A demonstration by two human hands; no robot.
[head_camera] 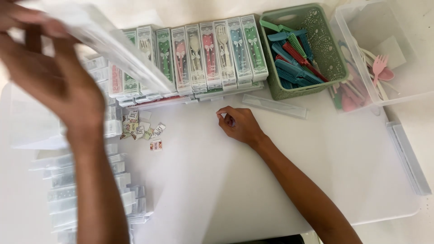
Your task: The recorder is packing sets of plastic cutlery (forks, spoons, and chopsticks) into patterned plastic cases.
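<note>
While the left hand [54,81] is raised close to the camera and blurred, its grip is closed on a clear plastic case [113,45], held tilted above the surface [217,180], perhaps so it can be looked over or loaded. The right hand [239,126] rests on the white surface with fingers curled loosely inward; I cannot tell whether anything small is pinched there. The case sits up and to the left, well apart from the right hand. Behind it stands a row of packed cutlery boxes [203,54], upright side by side, likely kept that way for easy counting. Small printed labels [140,129] lie scattered just beside the row, within reach of both hands. A green basket of combs [303,49] and a clear bin of spoons and forks [384,54] stand at the far right, while empty clear cases [90,194] pile up at the left.
</note>
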